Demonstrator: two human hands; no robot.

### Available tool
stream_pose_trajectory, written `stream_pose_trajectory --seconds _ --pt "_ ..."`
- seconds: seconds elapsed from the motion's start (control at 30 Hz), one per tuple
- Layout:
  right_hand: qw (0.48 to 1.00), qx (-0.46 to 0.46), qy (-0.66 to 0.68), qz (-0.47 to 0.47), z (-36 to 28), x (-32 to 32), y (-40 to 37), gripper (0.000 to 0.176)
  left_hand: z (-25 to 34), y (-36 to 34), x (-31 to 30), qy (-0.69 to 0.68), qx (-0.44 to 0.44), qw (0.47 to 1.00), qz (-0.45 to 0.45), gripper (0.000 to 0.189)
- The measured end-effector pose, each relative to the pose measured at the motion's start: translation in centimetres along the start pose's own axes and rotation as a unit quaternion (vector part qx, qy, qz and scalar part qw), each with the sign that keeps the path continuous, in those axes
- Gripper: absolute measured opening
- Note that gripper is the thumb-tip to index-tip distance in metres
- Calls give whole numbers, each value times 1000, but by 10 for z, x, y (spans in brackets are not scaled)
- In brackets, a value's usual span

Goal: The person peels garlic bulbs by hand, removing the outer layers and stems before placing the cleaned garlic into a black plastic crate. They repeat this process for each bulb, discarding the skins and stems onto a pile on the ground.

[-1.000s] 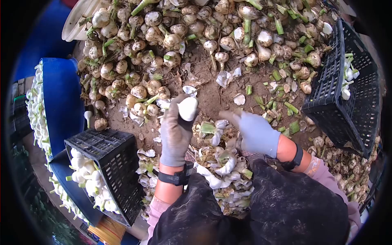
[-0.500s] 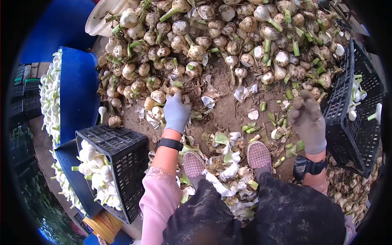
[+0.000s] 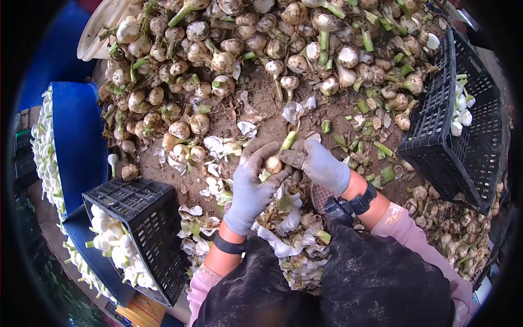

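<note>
A garlic bulb (image 3: 273,164) with a short green stem is between my two gloved hands, just above the ground in front of my feet. My left hand (image 3: 250,188) is closed around the bulb from the left, its fingers curled past the stem. From the other side, my right hand (image 3: 322,166) pinches at the stem and bulb; its fingertips are partly hidden. Under both hands lies a heap of peeled garlic skins (image 3: 289,240). Unpeeled, soil-marked garlic bulbs (image 3: 223,61) are piled just beyond.
A black crate (image 3: 155,229) of white garlic stands at left, with a blue tub (image 3: 79,141) and more white bulbs behind it. On the right, a tilted black crate (image 3: 436,158) holds several cleaned bulbs. Cut stems (image 3: 383,148) are scattered on the soil.
My left hand has come back from the pile with a garlic bulb. My right hand has moved in from beside the right crate and now grips the bulb too. The view has shifted.
</note>
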State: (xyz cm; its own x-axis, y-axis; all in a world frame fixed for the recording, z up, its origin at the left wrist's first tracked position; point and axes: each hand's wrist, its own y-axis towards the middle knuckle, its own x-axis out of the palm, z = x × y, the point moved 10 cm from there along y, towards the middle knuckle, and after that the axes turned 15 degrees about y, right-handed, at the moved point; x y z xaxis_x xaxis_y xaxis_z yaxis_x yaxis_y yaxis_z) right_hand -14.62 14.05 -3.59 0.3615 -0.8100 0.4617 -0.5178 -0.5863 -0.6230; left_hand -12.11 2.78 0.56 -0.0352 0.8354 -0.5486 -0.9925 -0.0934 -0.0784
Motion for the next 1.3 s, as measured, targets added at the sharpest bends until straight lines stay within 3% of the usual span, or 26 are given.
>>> stream_pose_trajectory --seconds 0.07,0.2,0.23,0.27,0.3,0.4,0.47,0.53,0.57,0.6,0.63,0.7,0.73,0.77,0.8,0.83,0.9,0.93,1.03,1.07,1.1,1.17,1.2,1.23,1.27,1.3 --pt "1000 -5 -4 -2 6 -4 -2 26 1 1 -4 -2 18 1000 7 48" --pt "998 -12 38 -40 0 8 -5 26 -20 -6 -2 -200 -120 972 -25 51" --pt "998 -19 32 -52 -1 10 -6 27 -24 -7 -3 -144 -89 985 -22 50" --pt "992 -112 23 -45 -10 11 -2 25 -23 -7 -3 -89 -55 994 -20 50" --pt "992 -112 24 -43 -8 11 1 25 -18 -6 -3 -90 -54 994 -22 50" --pt "998 -42 21 42 9 -7 7 20 17 -3 -7 119 53 991 -30 49" --pt "999 -26 -4 42 8 -7 5 18 -14 -9 1 -154 -91 983 -50 53" --pt "999 -8 -32 42 13 -8 4 17 -37 -22 13 -413 -218 884 -31 59" --pt "956 -148 -245 60 -9 -7 1 18 -38 -22 14 -469 -214 857 -13 47" --pt "851 -278 -441 74 -26 8 -11 19 -44 -27 20 -493 -248 834 -11 45" --pt "851 -277 -441 72 -26 10 -12 19 -50 -31 25 -515 -280 810 -9 44" --pt "759 -365 -528 108 -43 24 -28 23 -53 -32 33 -548 -307 777 -31 52" --pt "759 -365 -528 108 -45 29 -30 23 -49 -30 32 -561 -292 773 -38 53" --pt "921 -260 -283 56 -32 17 -16 25 -43 -27 31 -574 -276 770 -44 54" --pt "992 -129 -10 0 -7 16 -6 28 -39 -25 26 -532 -255 807 -12 59" --pt "992 -130 -8 2 -2 13 -2 28 -35 -25 28 -531 -256 807 -14 59" --pt "992 -111 55 -28 7 13 12 28 -20 -15 13 -234 -163 958 -37 64" --pt "983 -46 -177 1 8 3 11 26 -30 -21 14 -196 -201 953 -114 59" --pt "989 -74 -126 31 29 -5 14 23 -42 -22 2 -255 -272 923 -94 52" --pt "996 -70 -47 2 21 10 3 23 -55 -12 -14 -120 -193 974 -8 46" --pt "996 -69 -48 1 24 11 1 23 -54 -8 -19 -51 -187 981 -1 44" --pt "989 -72 -128 18 34 3 3 23 -14 -2 -18 81 -22 995 -57 37" --pt "957 -168 -235 -2 16 13 3 26 7 0 -18 167 58 983 -56 31" --pt "958 -168 -234 -1 13 11 1 26 7 -1 -16 168 59 982 -58 31" --pt "916 -190 -351 26 4 10 -6 27 -23 -4 -12 -30 -94 992 -81 31" --pt "859 -208 -465 53 -9 14 -12 27 -48 -17 4 -228 -242 938 -97 31"
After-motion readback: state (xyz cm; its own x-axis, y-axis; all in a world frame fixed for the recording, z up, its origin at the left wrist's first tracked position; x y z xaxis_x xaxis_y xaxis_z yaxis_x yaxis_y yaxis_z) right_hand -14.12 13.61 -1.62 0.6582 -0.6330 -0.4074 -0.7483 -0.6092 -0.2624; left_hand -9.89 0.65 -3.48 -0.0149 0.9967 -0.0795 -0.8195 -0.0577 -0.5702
